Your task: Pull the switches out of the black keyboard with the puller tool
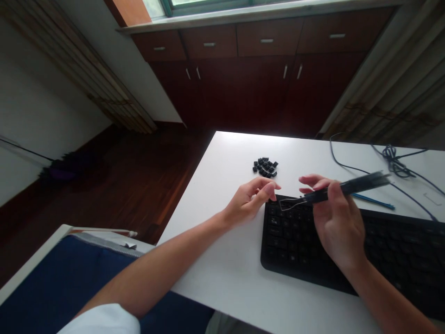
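My right hand (342,227) grips a keycap puller (321,194) by its dark handle. The puller's two bent wires point left over the upper left part of a black keyboard (295,271), and brush-like bristles show at the other end. Beside the wire tips, my left hand (251,198) is closed in a pinch at the keyboard's upper left corner. Whatever lies between its fingertips is too dark and small to make out. A small heap of black keycaps (265,168) lies on the white table just beyond that hand.
A blue stick-like tool (373,201) lies behind the keyboard. Dark cables (392,160) are bunched at the far right of the white table (222,266), near a thin bent wire (432,198). A blue-seated chair (38,283) stands left; wooden cabinets (243,88) line the wall.
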Action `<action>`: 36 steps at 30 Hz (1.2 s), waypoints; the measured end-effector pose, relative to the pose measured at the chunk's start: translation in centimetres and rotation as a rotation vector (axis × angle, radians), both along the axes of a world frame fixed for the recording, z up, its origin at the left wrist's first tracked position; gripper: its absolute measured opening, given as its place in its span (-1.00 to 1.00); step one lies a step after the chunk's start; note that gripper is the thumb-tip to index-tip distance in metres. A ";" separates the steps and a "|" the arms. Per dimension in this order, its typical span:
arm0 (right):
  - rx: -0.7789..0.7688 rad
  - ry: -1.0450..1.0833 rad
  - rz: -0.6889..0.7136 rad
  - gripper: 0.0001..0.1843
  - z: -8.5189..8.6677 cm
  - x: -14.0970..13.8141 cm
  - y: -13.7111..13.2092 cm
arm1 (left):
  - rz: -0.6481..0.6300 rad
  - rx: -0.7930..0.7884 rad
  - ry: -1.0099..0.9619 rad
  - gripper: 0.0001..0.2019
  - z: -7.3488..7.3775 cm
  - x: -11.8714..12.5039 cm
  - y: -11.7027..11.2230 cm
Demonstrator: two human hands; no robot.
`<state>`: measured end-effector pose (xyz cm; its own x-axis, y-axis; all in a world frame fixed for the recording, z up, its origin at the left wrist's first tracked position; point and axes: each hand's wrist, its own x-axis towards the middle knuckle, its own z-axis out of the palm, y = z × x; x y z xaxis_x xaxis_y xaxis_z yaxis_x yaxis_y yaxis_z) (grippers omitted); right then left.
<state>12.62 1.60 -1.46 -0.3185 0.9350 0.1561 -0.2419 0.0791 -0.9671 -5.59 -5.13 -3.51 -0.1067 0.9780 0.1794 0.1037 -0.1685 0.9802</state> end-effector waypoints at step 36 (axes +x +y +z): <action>-0.179 0.190 0.161 -0.84 -1.0 -3.1 -2.8 | 0.193 0.080 0.227 -0.61 0.3 0.9 0.5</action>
<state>9.51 -1.23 -2.47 -0.4461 0.8927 0.0645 -0.4150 -0.1424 -0.8986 -4.74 -4.62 -3.24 -0.2374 0.9253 0.2958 0.3566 -0.2002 0.9126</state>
